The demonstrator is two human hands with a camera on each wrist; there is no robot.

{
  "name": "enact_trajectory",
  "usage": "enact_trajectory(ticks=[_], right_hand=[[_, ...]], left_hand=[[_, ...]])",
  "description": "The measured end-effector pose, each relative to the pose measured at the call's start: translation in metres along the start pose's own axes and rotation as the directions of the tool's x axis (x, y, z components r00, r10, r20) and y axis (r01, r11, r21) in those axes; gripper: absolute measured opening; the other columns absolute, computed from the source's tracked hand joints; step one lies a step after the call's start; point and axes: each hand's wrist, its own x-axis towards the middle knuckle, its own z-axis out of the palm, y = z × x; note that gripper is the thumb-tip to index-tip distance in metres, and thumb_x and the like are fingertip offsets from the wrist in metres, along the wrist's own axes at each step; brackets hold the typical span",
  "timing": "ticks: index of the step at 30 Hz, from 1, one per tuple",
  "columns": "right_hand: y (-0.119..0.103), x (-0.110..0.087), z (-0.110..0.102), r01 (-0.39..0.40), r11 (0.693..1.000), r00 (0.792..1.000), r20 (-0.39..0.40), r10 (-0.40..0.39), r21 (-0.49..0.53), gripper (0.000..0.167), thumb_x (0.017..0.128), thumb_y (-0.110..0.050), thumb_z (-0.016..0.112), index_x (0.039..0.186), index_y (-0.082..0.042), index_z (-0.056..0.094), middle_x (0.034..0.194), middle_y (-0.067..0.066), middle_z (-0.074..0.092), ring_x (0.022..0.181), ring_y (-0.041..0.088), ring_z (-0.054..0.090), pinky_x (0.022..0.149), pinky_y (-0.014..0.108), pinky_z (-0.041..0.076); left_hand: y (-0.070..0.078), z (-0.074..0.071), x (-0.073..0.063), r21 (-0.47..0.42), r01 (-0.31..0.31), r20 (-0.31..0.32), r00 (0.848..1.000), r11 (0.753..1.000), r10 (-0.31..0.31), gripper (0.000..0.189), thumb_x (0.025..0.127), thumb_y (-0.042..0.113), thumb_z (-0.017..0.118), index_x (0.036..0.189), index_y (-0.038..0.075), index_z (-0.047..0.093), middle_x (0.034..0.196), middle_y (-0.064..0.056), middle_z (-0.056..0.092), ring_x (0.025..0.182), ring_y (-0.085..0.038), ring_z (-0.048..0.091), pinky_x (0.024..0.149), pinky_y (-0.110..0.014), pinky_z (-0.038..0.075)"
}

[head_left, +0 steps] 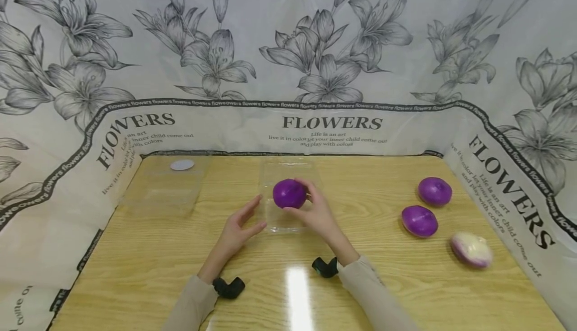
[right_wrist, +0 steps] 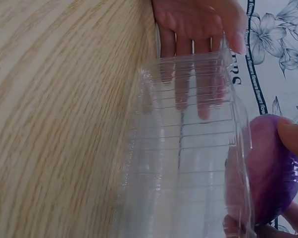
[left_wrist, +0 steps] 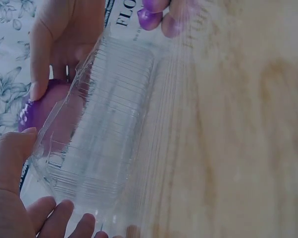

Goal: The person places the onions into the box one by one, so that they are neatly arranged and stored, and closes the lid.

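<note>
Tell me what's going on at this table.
A person's right hand grips a round purple vegetable at the open top of a clear plastic container, while their left hand is at the container's side. Two more purple vegetables and a white-and-purple one lie to the right. Another clear container sits at the far left.

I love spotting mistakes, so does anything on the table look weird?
Yes! The pale onion at the right is mostly creamy white, while the purple onion in the right hand and two others look purple.

Head view forward and down over table (head_left: 365, 196), wrist views close, from opposite sides, sharing clear container (left_wrist: 109, 114)
</note>
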Motion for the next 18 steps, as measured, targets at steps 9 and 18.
enact_trajectory(ticks=[9,18], right_hand=[[-0.006,0.008,0.020,-0.016,0.959,0.999,0.045,0.030,-0.281,0.077,0.074,-0.018,0.089,0.140,-0.007,0.051,0.130,0.017,0.051,0.116,0.034,0.055,0.098,0.050,0.051],[-0.003,0.012,0.032,-0.081,0.933,0.993,0.055,0.107,-0.350,0.077,0.073,-0.017,0.089,0.138,-0.005,0.050,0.135,0.021,0.045,0.121,0.044,0.052,0.100,0.062,0.046]], left_hand=[[-0.008,-0.003,0.001,-0.026,-0.013,-0.005,1.000,1.000,0.012,0.065,0.089,0.003,0.073,0.148,0.003,0.044,0.154,-0.011,0.042,0.143,-0.028,0.035,0.117,-0.044,0.031],[0.016,-0.001,-0.002,-0.031,-0.012,0.022,1.000,0.999,0.012,0.064,0.089,-0.004,0.069,0.146,-0.010,0.039,0.153,-0.025,0.036,0.142,-0.041,0.032,0.115,-0.057,0.028]])
